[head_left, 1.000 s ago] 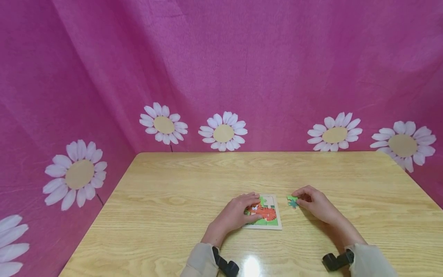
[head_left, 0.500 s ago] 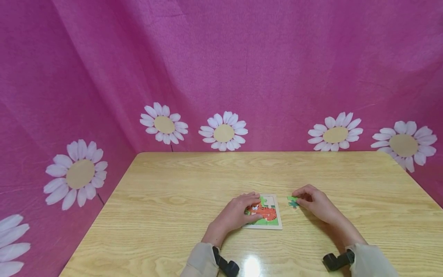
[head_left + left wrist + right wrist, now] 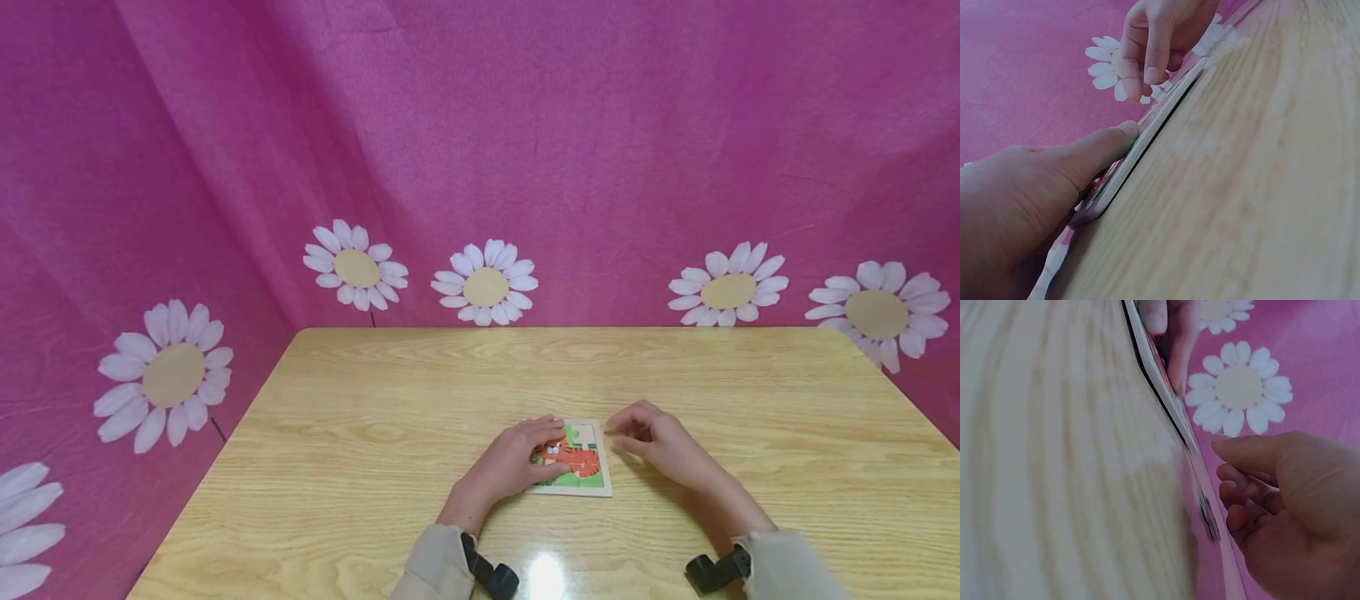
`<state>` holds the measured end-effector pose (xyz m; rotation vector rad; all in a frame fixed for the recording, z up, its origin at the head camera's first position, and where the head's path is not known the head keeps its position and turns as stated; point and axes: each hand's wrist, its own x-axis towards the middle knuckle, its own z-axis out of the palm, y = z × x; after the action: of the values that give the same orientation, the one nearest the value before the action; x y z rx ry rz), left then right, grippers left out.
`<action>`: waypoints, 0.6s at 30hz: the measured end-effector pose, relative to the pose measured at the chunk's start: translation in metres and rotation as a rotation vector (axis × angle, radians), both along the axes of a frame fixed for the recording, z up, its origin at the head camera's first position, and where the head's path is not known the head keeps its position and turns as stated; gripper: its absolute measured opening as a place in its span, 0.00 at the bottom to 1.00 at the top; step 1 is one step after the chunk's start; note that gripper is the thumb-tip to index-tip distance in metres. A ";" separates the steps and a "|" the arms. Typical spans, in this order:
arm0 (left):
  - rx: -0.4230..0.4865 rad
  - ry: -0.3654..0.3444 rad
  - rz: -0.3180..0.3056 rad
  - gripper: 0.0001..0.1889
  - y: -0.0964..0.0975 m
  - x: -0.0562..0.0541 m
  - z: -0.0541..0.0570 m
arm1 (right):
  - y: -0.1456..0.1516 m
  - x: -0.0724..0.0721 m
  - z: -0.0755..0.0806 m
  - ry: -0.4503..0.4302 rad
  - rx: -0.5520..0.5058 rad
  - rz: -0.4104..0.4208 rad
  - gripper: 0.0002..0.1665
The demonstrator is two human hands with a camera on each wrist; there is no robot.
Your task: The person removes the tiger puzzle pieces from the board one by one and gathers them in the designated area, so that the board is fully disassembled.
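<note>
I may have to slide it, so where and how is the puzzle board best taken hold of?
I'd take the puzzle board by its right rim, toward the near corner, coming from the right. The board lies flat and that straight rim is bare, while the left hand covers the left side.

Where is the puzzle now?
In the head view, the square, pale-framed puzzle with the orange animal lies right of centre on the pale wooden table, the left hand resting on its left side, the right hand beyond its right edge.
</note>
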<state>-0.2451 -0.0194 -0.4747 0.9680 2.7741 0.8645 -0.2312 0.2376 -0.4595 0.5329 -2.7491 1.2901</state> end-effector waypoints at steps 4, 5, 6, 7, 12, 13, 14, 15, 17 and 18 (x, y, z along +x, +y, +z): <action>0.006 -0.004 -0.002 0.29 0.000 0.000 0.001 | -0.008 0.001 0.001 -0.024 0.022 0.037 0.09; 0.008 -0.006 -0.001 0.29 0.000 0.000 0.001 | -0.009 0.001 0.001 -0.028 0.030 0.046 0.10; 0.009 -0.008 -0.002 0.29 0.000 0.000 0.001 | -0.011 0.001 0.000 -0.034 0.036 0.056 0.10; 0.010 -0.010 -0.001 0.29 0.000 0.000 0.001 | -0.012 0.001 0.000 -0.044 0.041 0.063 0.10; 0.011 -0.007 -0.004 0.29 0.000 0.000 0.002 | -0.017 0.000 0.001 -0.055 0.041 0.109 0.11; 0.014 -0.005 -0.002 0.29 0.000 0.000 0.002 | -0.018 0.000 0.001 -0.058 0.036 0.119 0.11; 0.015 -0.005 0.000 0.29 0.000 0.000 0.002 | -0.019 0.000 0.001 -0.058 0.032 0.128 0.11; 0.015 -0.004 0.003 0.30 0.001 0.001 0.002 | -0.020 0.000 0.002 -0.062 0.027 0.136 0.11; 0.016 -0.006 0.017 0.31 0.001 0.002 0.002 | -0.022 0.000 0.002 -0.070 0.021 0.150 0.11; 0.017 -0.007 0.027 0.32 0.001 0.002 0.002 | -0.022 0.000 0.003 -0.073 0.020 0.155 0.11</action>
<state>-0.2431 -0.0179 -0.4724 0.9302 2.7853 0.8954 -0.2309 0.2152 -0.4570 0.7285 -2.8328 1.3400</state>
